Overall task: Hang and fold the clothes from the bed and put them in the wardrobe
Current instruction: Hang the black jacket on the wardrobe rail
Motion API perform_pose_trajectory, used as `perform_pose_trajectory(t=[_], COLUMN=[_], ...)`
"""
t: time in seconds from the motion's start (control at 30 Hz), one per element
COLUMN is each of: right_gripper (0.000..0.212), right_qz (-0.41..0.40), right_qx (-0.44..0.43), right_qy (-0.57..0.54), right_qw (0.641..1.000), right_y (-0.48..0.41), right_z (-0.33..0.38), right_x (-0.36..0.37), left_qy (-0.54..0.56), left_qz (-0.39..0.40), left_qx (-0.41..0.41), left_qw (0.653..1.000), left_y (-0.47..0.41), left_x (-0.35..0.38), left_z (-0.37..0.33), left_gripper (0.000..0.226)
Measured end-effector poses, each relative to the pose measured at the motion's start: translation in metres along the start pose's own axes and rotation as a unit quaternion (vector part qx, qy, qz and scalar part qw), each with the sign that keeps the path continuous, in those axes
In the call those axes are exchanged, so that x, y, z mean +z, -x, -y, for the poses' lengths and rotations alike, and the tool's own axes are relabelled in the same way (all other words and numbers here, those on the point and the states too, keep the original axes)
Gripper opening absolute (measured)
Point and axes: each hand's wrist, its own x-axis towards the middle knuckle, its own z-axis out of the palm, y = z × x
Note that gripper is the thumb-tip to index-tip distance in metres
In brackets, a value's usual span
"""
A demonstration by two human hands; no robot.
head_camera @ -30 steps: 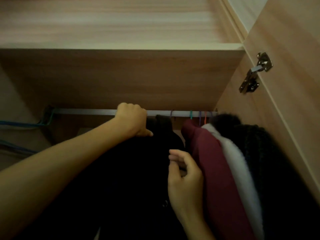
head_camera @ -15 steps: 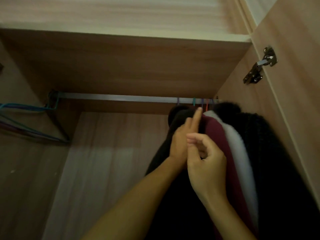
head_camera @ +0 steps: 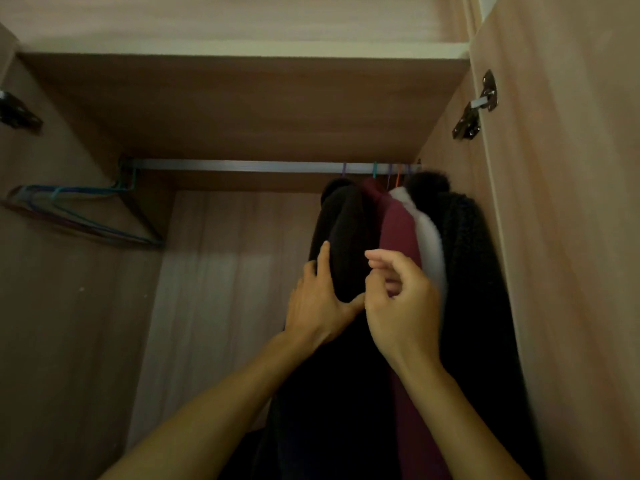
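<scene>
Looking into the wardrobe [head_camera: 242,109], I see the black garment [head_camera: 346,230] hanging near the right end of the rail [head_camera: 242,165], touching a maroon garment [head_camera: 398,230]; my left hand [head_camera: 318,303] clasps its shoulder between thumb and fingers; my right hand [head_camera: 401,306] hovers curled just beside (whether it pinches anything, I cannot tell).

Two bare forearms reach up from the lower edge, the left from 7 o'clock and the right from 5 o'clock, and the hands almost meet at centre. The left hand [head_camera: 317,303] clasps a black garment [head_camera: 346,230] between fingers raised toward 12 o'clock and a thumb spread toward 3. The right hand [head_camera: 403,310], back to the camera, curls its fingers toward 10 o'clock; whether they pinch anything is unclear.
</scene>
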Motion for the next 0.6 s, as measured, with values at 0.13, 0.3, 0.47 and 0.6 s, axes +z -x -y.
perform_pose_trajectory(t=[0.13, 0.3, 0.47, 0.6], right_gripper=[0.028, 0.025, 0.028, 0.028], right_qz=[0.03, 0.079, 0.109, 0.121], right_qx=[0.028, 0.04, 0.021, 0.043], right_qy=[0.015, 0.028, 0.066, 0.072], right_qw=[0.999, 0.996, 0.992, 0.989], right_y=[0.013, 0.027, 0.035, 0.053], right_z=[0.003, 0.016, 0.042, 0.07], right_x=[-0.01, -0.015, -0.016, -0.016], left_qy=[-0.001, 0.014, 0.054, 0.084], left_qz=[0.02, 0.033, 0.019, 0.024], left_qx=[0.047, 0.056, 0.069, 0.076], left_qw=[0.999, 0.998, 0.996, 0.993], left_y=[0.011, 0.034, 0.065, 0.088], left_x=[-0.018, -0.056, -0.09, -0.118], left_z=[-0.006, -0.002, 0.004, 0.015], left_gripper=[0.076, 0.058, 0.038, 0.031])
